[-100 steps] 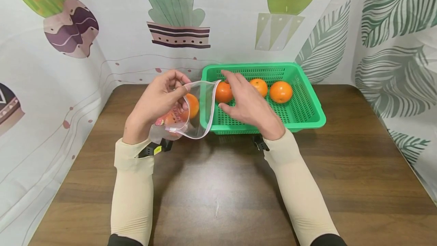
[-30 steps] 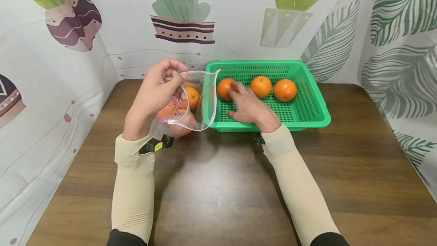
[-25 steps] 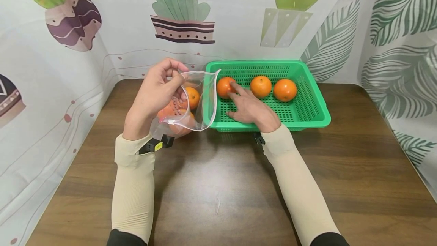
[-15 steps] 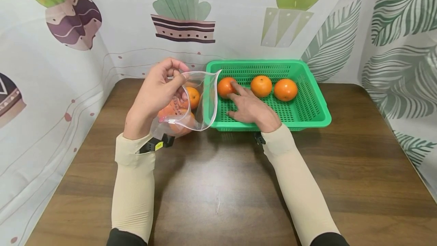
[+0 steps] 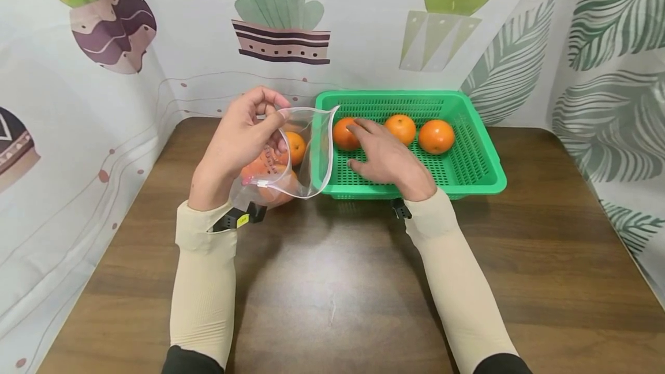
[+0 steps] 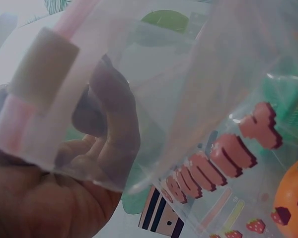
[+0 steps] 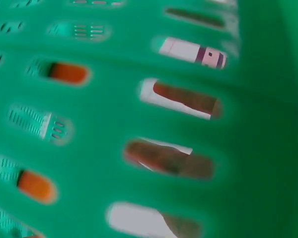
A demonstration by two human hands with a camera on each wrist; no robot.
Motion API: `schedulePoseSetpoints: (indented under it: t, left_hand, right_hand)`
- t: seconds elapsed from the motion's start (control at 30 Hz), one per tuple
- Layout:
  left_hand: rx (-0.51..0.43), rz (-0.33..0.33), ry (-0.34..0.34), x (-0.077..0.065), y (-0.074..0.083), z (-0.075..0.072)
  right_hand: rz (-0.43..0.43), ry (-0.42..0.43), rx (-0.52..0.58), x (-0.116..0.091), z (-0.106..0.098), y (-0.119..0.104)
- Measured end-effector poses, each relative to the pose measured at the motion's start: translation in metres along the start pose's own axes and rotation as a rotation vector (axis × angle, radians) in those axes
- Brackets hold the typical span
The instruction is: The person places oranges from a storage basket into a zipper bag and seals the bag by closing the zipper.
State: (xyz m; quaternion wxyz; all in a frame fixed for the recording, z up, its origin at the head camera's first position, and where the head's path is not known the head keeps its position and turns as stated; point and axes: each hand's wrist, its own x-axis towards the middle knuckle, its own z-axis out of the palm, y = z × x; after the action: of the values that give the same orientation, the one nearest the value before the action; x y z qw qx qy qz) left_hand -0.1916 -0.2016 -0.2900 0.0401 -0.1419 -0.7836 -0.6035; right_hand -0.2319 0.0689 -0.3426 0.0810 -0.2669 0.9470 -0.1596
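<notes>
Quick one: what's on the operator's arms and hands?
Left hand and right hand are ungloved. Cream sleeves cover both forearms, with black fabric toward the elbows. Each wrist carries a black device; the left one bears a yellow label, its text too small to read.

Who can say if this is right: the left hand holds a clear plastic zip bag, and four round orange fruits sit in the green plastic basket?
Not four: the head view shows three orange fruits in the basket; the left hand holds the bag.
</notes>
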Motion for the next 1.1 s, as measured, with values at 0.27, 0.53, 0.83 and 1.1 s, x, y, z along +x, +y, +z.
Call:
schedulePoseSetpoints:
  t: [0.27, 0.53, 0.83, 1.1]
  left_hand:
    - [-0.004, -0.005, -0.010, 0.000, 0.001, 0.001]
    - [-0.011, 0.000, -0.012, 0.001, 0.001, 0.001]
    - [-0.003, -0.003, -0.012, -0.001, 0.000, -0.001]
    - [-0.001, -0.015, -0.016, -0.001, 0.000, 0.000]
  right_hand:
    - [0.007, 0.026, 0.038, 0.006, -0.005, 0.003]
    - [0.016, 0.020, 0.024, 0.014, -0.003, 0.004]
    - [0.030, -0.113, -0.015, 0.020, 0.005, 0.000]
    - [0.043, -0.156, -0.033, 0.020, 0.009, 0.001]
